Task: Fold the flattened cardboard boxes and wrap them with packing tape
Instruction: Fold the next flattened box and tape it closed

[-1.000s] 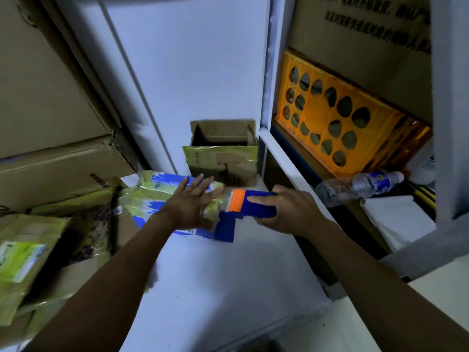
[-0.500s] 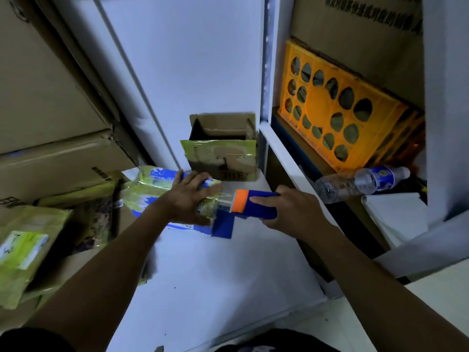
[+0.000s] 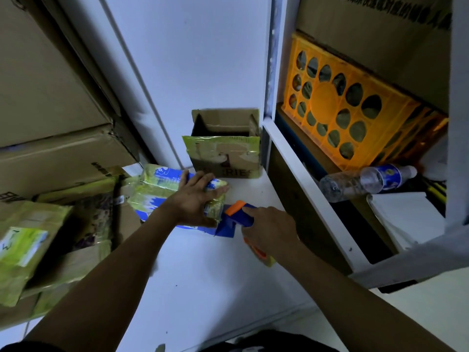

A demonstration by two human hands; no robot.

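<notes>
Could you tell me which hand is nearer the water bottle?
Right. The right hand, holding the tape dispenser, is left of the bottle; the left hand, on the box, farther left.

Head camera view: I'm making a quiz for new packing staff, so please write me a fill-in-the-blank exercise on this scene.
The left hand presses the tape-wrapped blue and white box, while the right hand grips the blue and orange tape dispenser at the box's ____ end.
The clear plastic bottle with a blue label lies on its ____.
The small brown cardboard box behind the hands is ____ at the top.
Missing words: right; side; open.
</notes>
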